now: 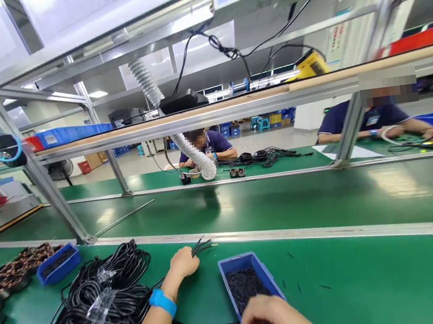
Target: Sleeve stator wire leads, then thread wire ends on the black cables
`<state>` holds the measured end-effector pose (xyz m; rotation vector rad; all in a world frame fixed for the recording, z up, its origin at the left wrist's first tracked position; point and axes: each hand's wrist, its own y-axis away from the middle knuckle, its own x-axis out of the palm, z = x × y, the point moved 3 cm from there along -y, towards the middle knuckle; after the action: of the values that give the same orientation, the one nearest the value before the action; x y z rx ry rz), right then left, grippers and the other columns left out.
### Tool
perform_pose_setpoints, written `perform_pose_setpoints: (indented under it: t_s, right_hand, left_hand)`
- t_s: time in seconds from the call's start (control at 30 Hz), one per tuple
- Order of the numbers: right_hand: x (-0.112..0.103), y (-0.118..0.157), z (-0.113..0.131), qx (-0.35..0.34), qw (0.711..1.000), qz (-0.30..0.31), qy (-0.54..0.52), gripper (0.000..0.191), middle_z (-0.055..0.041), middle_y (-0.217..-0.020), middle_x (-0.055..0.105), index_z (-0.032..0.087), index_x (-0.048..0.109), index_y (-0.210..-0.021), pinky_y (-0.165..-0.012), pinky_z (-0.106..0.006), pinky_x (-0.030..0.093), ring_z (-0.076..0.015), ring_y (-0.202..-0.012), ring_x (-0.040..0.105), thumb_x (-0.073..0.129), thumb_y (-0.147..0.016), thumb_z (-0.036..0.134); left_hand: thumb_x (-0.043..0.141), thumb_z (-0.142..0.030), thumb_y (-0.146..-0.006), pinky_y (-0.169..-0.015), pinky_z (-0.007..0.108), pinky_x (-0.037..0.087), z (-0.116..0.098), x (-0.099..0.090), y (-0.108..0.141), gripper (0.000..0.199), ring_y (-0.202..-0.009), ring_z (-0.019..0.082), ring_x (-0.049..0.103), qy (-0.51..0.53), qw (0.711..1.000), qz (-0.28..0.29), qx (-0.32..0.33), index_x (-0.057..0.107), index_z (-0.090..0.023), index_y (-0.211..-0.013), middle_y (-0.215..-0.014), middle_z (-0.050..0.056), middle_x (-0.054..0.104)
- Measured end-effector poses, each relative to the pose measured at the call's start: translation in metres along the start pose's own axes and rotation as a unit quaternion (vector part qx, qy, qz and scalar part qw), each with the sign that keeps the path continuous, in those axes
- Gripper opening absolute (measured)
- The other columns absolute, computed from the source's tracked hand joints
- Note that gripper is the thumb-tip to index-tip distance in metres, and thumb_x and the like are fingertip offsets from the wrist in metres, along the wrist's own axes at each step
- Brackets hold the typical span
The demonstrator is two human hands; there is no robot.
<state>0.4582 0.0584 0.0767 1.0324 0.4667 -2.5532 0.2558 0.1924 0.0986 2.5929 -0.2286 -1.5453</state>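
Note:
My left hand [183, 263] is closed around a bundle of thin black cables. Their split wire ends [203, 246] stick out to the right beyond the fist. Below and right of it a blue bin [270, 276] holds many short black tube pieces [245, 284]. My right hand [273, 318] is over the bin's near edge, its fingers curled in a pinch; whatever is between them is hidden. Coils of black cable [114, 295], partly wrapped in clear plastic, lie left of my left forearm, which wears a blue wristband [163, 302].
A second blue bin [59, 263] and copper-wound cores [17, 276] lie at the left. Loose tube pieces [299, 287] dot the green table. A metal shelf frame [39, 168] crosses in front. Beyond it, two people [214, 146] sit at work; a flexible duct [200, 158] hangs down.

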Motion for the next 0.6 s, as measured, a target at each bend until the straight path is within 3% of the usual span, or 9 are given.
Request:
perform_pose_setpoints:
  t_s: [0.1, 0.17, 0.23, 0.3, 0.43, 0.5, 0.6]
  right_hand:
    - [-0.016, -0.014, -0.011, 0.07, 0.981, -0.082, 0.159, 0.02, -0.0077, -0.102, 0.076, 0.021, 0.076, -0.103, -0.087, -0.038, 0.047, -0.0285, -0.1, 0.065, 0.062, -0.088, 0.018]
    - [-0.013, -0.024, -0.018, 0.104, 0.955, -0.076, 0.268, 0.029, -0.0133, -0.11, 0.075, 0.018, 0.075, -0.112, -0.093, -0.047, 0.045, -0.036, -0.109, 0.062, 0.07, -0.084, 0.017]
    - [-0.003, -0.033, -0.023, 0.119, 0.944, -0.045, 0.304, 0.024, -0.0155, -0.104, 0.077, 0.016, 0.078, -0.106, -0.094, -0.048, 0.045, -0.0371, -0.109, 0.062, 0.073, -0.083, 0.017]
    - [0.007, -0.041, -0.025, 0.127, 0.944, -0.034, 0.303, 0.014, -0.0138, -0.094, 0.078, 0.017, 0.08, -0.093, -0.092, -0.045, 0.046, -0.0333, -0.105, 0.065, 0.068, -0.088, 0.016]
    - [0.013, -0.051, -0.024, 0.143, 0.944, -0.05, 0.293, 0.017, -0.0111, -0.088, 0.079, 0.019, 0.081, -0.085, -0.084, -0.037, 0.049, -0.0285, -0.097, 0.067, 0.066, -0.089, 0.012]
    - [0.009, -0.05, -0.022, 0.149, 0.944, -0.062, 0.286, 0.013, -0.011, -0.088, 0.078, 0.019, 0.08, -0.083, -0.078, -0.034, 0.05, -0.0277, -0.094, 0.068, 0.069, -0.087, 0.013]
    - [0.003, -0.044, -0.017, 0.147, 0.949, -0.082, 0.268, 0.014, -0.0073, -0.094, 0.075, 0.021, 0.078, -0.088, -0.071, -0.028, 0.049, -0.023, -0.089, 0.069, 0.066, -0.089, 0.014]
  left_hand:
    - [0.057, -0.016, -0.089, -0.074, 0.03, 0.049, -0.03, -0.01, 0.016, 0.007, -0.083, 0.02, 0.064, 0.085, 0.987, 0.064, 0.122, 0.064, -0.017, -0.092, -0.089, 0.004, 0.065]
    - [0.06, -0.022, -0.084, -0.06, 0.025, 0.047, -0.049, -0.01, 0.033, 0.007, -0.065, 0.016, 0.06, 0.14, 0.959, 0.15, 0.193, 0.063, -0.019, -0.089, -0.078, 0.0, 0.062]
    - [0.065, -0.032, -0.079, -0.05, 0.023, 0.042, -0.06, -0.003, 0.048, 0.015, -0.051, 0.012, 0.051, 0.182, 0.925, 0.235, 0.236, 0.061, -0.019, -0.084, -0.066, -0.003, 0.056]
    - [0.063, -0.043, -0.079, -0.045, 0.022, 0.037, -0.064, 0.008, 0.058, 0.025, -0.046, 0.009, 0.043, 0.214, 0.901, 0.279, 0.252, 0.059, -0.018, -0.079, -0.059, -0.005, 0.049]
    - [0.065, -0.058, -0.076, -0.041, 0.019, 0.025, -0.055, 0.033, 0.055, 0.044, -0.041, 0.004, 0.033, 0.373, 0.877, 0.248, 0.176, 0.06, -0.015, -0.082, -0.058, -0.007, 0.046]
    - [0.073, -0.06, -0.068, -0.042, 0.018, 0.027, -0.048, 0.042, 0.049, 0.05, -0.041, 0.003, 0.037, 0.46, 0.852, 0.212, 0.13, 0.062, -0.014, -0.082, -0.06, -0.005, 0.051]
    - [0.076, -0.066, -0.063, -0.042, 0.018, 0.029, -0.043, 0.05, 0.045, 0.056, -0.041, 0.004, 0.044, 0.505, 0.837, 0.178, 0.117, 0.061, -0.014, -0.077, -0.063, -0.002, 0.058]
